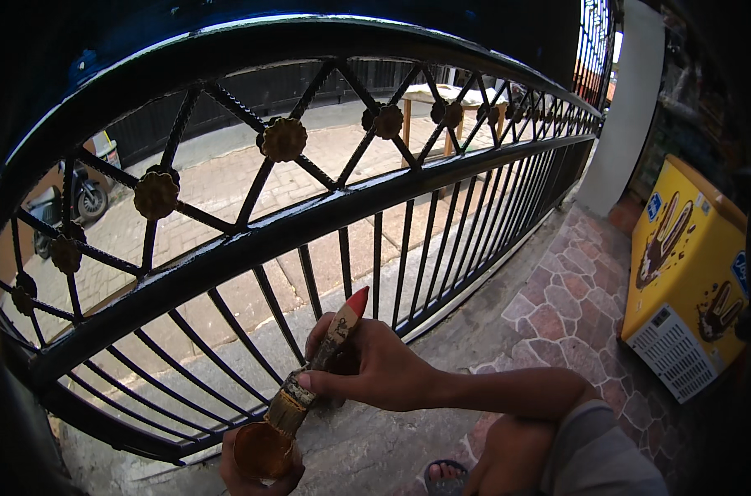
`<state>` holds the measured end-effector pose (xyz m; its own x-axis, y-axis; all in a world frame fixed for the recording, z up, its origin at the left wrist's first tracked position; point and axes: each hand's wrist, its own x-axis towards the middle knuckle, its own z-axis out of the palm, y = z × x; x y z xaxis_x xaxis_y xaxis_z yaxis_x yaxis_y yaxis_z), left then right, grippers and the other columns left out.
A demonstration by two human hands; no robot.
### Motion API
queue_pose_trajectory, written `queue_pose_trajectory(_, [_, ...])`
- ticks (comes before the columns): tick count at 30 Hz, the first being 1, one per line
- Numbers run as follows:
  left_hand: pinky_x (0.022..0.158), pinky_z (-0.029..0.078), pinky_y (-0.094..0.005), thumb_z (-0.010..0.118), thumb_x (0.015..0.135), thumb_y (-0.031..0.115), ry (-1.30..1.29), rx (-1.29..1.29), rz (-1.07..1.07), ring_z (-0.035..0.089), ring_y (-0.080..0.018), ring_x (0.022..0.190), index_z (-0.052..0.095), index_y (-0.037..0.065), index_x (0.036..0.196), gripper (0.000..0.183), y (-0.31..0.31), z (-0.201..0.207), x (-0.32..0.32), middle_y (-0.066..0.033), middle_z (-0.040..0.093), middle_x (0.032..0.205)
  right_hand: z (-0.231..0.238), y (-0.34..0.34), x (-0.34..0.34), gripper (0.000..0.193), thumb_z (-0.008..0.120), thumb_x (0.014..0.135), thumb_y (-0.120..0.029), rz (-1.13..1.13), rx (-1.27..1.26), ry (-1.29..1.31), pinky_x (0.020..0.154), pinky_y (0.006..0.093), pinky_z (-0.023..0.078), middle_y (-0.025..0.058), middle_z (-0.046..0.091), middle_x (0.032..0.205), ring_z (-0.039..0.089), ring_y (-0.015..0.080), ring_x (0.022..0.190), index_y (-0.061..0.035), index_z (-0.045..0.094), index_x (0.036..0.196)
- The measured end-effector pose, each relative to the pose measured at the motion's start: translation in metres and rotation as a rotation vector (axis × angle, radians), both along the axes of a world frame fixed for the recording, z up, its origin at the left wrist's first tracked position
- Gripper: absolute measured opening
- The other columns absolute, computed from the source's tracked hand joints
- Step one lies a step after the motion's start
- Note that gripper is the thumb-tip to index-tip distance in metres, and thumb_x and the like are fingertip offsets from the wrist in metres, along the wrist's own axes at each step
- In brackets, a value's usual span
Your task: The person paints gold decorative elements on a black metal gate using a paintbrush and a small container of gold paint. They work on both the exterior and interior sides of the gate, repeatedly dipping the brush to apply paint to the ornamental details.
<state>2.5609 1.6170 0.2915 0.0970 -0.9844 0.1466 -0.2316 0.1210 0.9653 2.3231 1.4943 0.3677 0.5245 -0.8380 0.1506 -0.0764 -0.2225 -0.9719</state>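
Observation:
My right hand (383,368) grips a paintbrush (336,337) by its worn wooden handle, which has a red tip pointing up and away. Its bristles slant down to the rim of a small round cup (262,450) with brown-gold paint inside. The fingers of my left hand (236,473) are wrapped round that cup at the lower edge of the picture. Just beyond both hands stands a black metal gate (309,225) with upright bars below and crossed twisted rods above. Gold-brown flower ornaments (284,139) sit where the rods cross.
A yellow carton (681,264) stands at the right on stone-patterned tiles (561,322). Behind the gate are a paved lane (218,178), a table (433,95) and a parked motorbike (86,198). A white pillar (627,116) rises at the far right. My sandalled foot (445,473) shows below.

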Motion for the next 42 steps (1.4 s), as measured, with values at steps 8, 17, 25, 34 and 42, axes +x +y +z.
queue_pose_trajectory(8, [0.082, 0.054, -0.0325, 0.088, 0.059, 0.018, -0.058, 0.064, 0.163, 0.067, -0.0177, 0.089, 0.057, 0.000, 0.116, 0.067, -0.007, -0.009, -0.010, -0.0086, 0.068, 0.100, -0.007, 0.000, -0.002, 0.053, 0.075, 0.090, -0.044, -0.017, 0.016, -0.011, 0.075, 0.0320, 0.057, 0.0101, 0.064, 0.088, 0.069, 0.0189, 0.085, 0.0026, 0.055, 0.107])
queue_pose_trajectory(17, [0.082, 0.055, -0.0335, 0.088, 0.060, 0.016, 0.056, 0.036, 0.157, 0.067, -0.0167, 0.088, 0.057, 0.000, 0.116, 0.066, -0.010, -0.009, -0.011, -0.0088, 0.068, 0.099, -0.005, -0.006, -0.004, 0.046, 0.080, 0.089, -0.033, -0.023, 0.048, -0.038, 0.073, 0.0287, 0.056, 0.0079, 0.064, 0.092, 0.067, 0.0142, 0.085, -0.0014, 0.053, 0.110])
queue_pose_trajectory(25, [0.092, 0.053, -0.0348, 0.092, 0.070, 0.015, 0.040, -0.019, 0.028, 0.065, -0.0208, 0.106, 0.056, 0.001, 0.126, 0.067, -0.005, -0.001, -0.002, -0.0109, 0.065, 0.115, 0.000, -0.005, -0.003, 0.047, 0.081, 0.088, -0.032, -0.054, 0.085, -0.034, 0.072, 0.0268, 0.056, 0.0063, 0.061, 0.096, 0.065, 0.0119, 0.086, -0.0029, 0.053, 0.110])
queue_pose_trajectory(34, [0.090, 0.054, -0.0349, 0.093, 0.067, 0.018, -0.085, -0.003, 0.038, 0.067, -0.0172, 0.101, 0.056, 0.003, 0.121, 0.067, -0.019, 0.010, -0.006, -0.0088, 0.067, 0.110, 0.006, -0.008, -0.010, 0.041, 0.078, 0.090, -0.025, -0.050, 0.142, 0.006, 0.065, 0.0254, 0.062, 0.0125, 0.067, 0.089, 0.072, 0.0155, 0.081, 0.0002, 0.051, 0.108])
queue_pose_trajectory(42, [0.099, 0.052, -0.0365, 0.094, 0.071, 0.025, -0.160, 0.001, -0.072, 0.065, -0.0196, 0.114, 0.055, 0.005, 0.128, 0.071, -0.041, 0.040, -0.008, -0.0096, 0.066, 0.120, 0.007, -0.022, -0.025, 0.037, 0.081, 0.087, -0.018, -0.092, 0.119, -0.245, 0.063, 0.0282, 0.064, 0.0112, 0.066, 0.088, 0.073, 0.0175, 0.076, 0.0007, 0.053, 0.103])
